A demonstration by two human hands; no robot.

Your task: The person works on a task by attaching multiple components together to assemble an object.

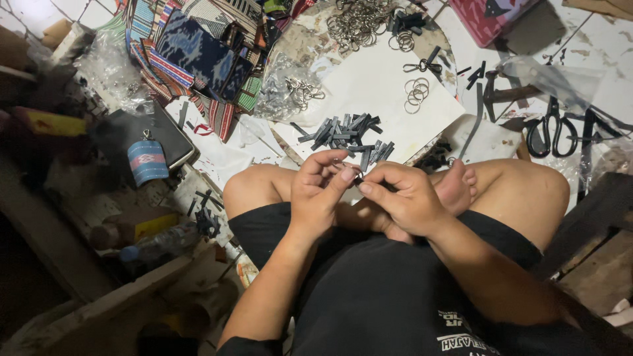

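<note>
Woven striped cloth pouches [198, 53] are lying heaped at the top left, the biggest thing before us. On the white sheet [376, 92] we are seeing a pile of dark flat strips [346, 135] and, farther up, a tangle of round metal key rings [359, 20]. Black scissors [544, 132] are resting to the right. Our left hand [320, 191] and right hand [409, 201] are pinching together on one small dark strip [357, 178] above our crossed legs.

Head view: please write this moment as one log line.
left hand: pinching small dark strip | right hand: pinching same strip | ahead: pile of dark strips on white sheet | scissors at right
</note>
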